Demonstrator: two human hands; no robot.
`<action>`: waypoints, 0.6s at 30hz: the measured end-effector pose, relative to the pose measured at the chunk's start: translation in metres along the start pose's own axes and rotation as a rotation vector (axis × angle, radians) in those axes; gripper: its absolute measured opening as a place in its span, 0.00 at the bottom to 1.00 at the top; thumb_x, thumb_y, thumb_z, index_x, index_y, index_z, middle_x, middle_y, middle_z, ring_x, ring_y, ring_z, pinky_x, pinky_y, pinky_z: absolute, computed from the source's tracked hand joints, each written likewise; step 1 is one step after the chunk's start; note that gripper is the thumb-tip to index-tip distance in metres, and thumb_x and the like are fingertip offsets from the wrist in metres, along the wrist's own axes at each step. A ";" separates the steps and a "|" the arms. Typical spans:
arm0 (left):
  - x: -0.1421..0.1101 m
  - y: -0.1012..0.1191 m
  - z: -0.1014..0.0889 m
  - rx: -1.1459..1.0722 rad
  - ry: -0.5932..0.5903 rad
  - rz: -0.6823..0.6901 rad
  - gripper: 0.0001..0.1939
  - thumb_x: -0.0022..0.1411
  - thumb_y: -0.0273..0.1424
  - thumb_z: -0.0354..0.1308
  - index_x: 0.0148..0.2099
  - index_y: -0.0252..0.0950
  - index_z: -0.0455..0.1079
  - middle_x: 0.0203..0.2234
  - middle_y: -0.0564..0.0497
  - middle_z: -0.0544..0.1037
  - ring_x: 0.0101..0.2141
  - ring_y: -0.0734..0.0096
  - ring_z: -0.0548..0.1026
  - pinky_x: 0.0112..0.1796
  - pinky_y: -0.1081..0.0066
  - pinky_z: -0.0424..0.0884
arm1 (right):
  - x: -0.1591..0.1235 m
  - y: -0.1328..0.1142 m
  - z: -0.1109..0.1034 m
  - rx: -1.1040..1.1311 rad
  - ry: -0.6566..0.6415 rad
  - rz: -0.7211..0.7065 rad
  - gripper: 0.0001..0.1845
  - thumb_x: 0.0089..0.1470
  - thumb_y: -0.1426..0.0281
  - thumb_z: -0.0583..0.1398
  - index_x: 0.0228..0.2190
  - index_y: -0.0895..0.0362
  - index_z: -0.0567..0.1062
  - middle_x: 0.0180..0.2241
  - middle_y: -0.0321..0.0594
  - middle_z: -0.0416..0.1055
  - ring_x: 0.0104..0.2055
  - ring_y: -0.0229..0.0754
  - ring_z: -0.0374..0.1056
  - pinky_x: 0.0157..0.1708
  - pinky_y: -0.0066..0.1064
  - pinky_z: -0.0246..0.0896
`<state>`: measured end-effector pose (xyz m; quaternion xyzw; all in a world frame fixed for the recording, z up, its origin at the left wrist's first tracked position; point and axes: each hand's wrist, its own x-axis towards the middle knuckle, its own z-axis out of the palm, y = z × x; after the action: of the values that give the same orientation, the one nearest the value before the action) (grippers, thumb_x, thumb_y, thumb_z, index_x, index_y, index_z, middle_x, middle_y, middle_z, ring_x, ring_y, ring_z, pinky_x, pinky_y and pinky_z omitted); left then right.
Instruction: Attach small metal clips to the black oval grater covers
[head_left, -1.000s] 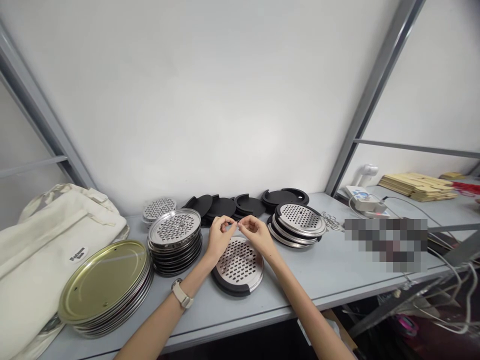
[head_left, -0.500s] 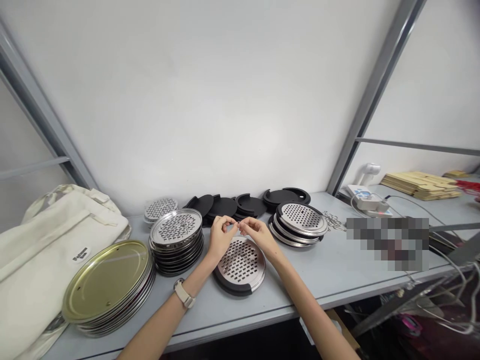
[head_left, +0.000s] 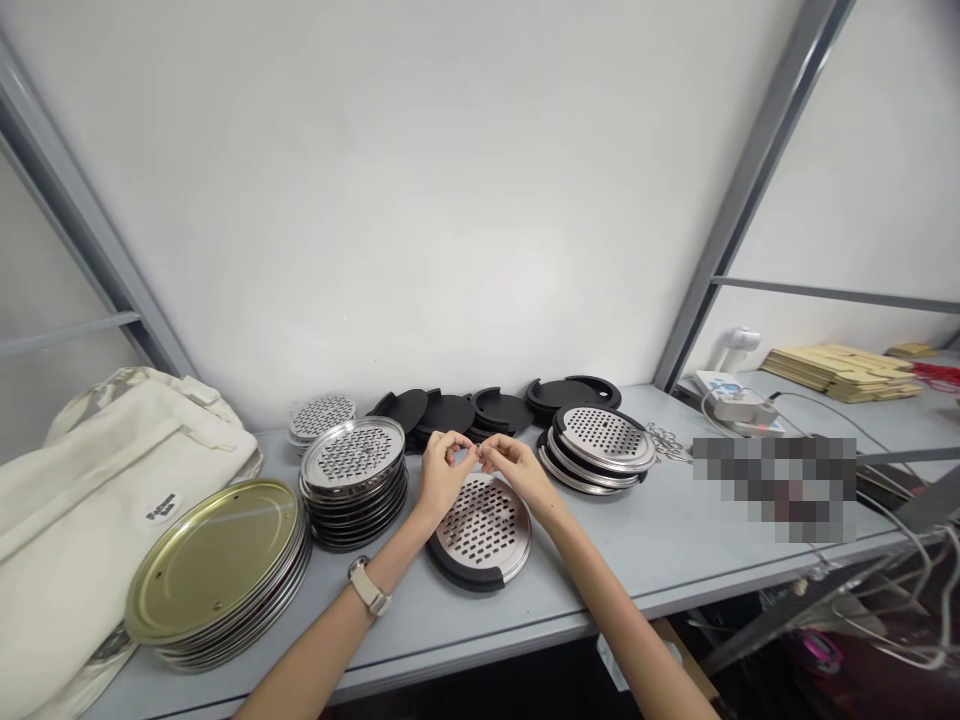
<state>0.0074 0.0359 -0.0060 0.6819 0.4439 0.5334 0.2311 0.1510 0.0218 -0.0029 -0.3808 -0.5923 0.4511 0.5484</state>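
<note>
My left hand (head_left: 445, 468) and my right hand (head_left: 514, 470) meet fingertip to fingertip, both in a pinch. Whatever sits between the fingertips is too small to make out. Just below them, a round slotted metal grater plate (head_left: 484, 530) lies on the table, its lower left rim set in a black holder (head_left: 469, 577). The hands cover its upper edge. To the left stands a stack of round grater plates (head_left: 356, 455). On the right, more perforated plates (head_left: 606, 437) are piled with black rims.
Several black round holders (head_left: 504, 412) line the wall. Small metal rings or hooks (head_left: 666, 442) lie at right. Gold-coloured round lids (head_left: 225, 560) are stacked front left beside a cream bag (head_left: 82, 500). Cables and a white device (head_left: 735, 400) sit beyond the shelf post (head_left: 712, 250).
Almost nothing differs. Both hands hold the same place and pinch, with only slight fingertip movement.
</note>
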 end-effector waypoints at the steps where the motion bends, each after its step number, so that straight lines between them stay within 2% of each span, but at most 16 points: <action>1: 0.000 0.000 0.000 0.005 0.000 0.002 0.04 0.54 0.29 0.58 0.28 0.37 0.71 0.23 0.55 0.61 0.26 0.73 0.61 0.30 0.73 0.59 | 0.000 0.000 0.000 -0.005 -0.002 -0.001 0.15 0.48 0.56 0.62 0.25 0.56 0.73 0.22 0.33 0.68 0.25 0.37 0.64 0.30 0.30 0.62; 18: -0.003 0.003 0.001 0.044 -0.001 0.029 0.03 0.54 0.28 0.58 0.28 0.37 0.71 0.24 0.55 0.61 0.26 0.74 0.61 0.30 0.73 0.59 | -0.001 -0.002 -0.001 -0.026 -0.020 -0.006 0.15 0.48 0.56 0.61 0.24 0.55 0.72 0.21 0.32 0.67 0.24 0.37 0.64 0.30 0.30 0.61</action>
<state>0.0087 0.0318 -0.0057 0.6934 0.4454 0.5265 0.2087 0.1517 0.0200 -0.0013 -0.3815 -0.6047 0.4455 0.5387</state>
